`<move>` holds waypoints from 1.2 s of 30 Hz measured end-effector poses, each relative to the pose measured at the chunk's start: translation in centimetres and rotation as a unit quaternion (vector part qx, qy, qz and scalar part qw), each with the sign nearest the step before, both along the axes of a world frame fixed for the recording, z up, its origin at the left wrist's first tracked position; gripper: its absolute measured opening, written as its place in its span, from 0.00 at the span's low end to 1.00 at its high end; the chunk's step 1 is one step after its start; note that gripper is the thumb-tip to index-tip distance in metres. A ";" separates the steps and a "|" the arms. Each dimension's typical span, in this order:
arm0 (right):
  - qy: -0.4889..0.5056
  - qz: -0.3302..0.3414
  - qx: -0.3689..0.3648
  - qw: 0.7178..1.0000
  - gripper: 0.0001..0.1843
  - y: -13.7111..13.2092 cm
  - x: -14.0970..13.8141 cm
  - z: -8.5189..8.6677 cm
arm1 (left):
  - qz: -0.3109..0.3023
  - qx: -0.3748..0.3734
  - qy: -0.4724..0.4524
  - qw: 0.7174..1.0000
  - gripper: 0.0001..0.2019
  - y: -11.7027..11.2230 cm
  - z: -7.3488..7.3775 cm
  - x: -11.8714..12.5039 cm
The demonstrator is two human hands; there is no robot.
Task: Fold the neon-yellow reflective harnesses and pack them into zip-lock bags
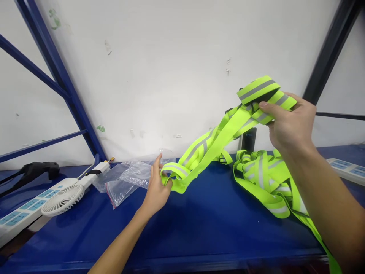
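Neon yellow-green reflective straps (209,146) with silver-grey stripes stretch through the air between my two hands. My right hand (293,121), raised on the right, is closed on a folded bundle at their upper end, thumb on top. Lower down at the centre, my left hand (158,186) grips the looped other end, with one finger pointing up. Dark buckles show along the straps. Below my right hand, a heap of similar reflective straps (261,173) lies on the blue table, partly hidden by my right forearm. Clear plastic bags (122,182) lie just beyond my left hand.
On the blue tabletop (199,228), a white power strip (31,209) and a white fan (64,199) lie at left, near a black object (37,171). A dark upright device (249,140) stands by the wall. Another power strip (348,169) is at right. Blue frame bars (62,80) rise at left.
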State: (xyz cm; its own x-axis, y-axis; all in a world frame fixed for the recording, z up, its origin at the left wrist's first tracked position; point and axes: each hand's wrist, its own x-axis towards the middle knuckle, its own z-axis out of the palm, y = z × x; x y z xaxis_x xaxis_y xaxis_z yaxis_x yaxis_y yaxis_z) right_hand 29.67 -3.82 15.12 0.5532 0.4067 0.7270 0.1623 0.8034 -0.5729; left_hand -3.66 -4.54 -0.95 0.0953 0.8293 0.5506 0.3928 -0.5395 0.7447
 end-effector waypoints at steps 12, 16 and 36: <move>0.101 -0.053 0.006 0.994 0.14 3.2 5.1 -1.0 | 0.094 0.096 0.025 0.991 0.16 -0.9 1.6 -0.3; 0.070 -0.104 0.025 0.992 0.18 3.5 4.8 -1.8 | -0.022 -0.004 -0.014 1.000 0.18 -1.6 1.7 -0.1; -0.430 -0.031 0.063 0.900 0.22 -2.3 -5.8 -3.1 | -0.458 -0.303 -0.141 0.824 0.20 -0.4 5.0 8.2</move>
State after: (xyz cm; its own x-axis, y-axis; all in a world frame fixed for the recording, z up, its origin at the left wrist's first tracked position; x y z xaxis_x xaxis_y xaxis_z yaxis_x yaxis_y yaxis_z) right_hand 23.89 -6.12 12.07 -0.2178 0.2792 0.9352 0.5486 0.8276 -0.1193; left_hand 4.59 -4.91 4.06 0.7729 0.6114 0.1699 -0.2073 -0.0097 0.9782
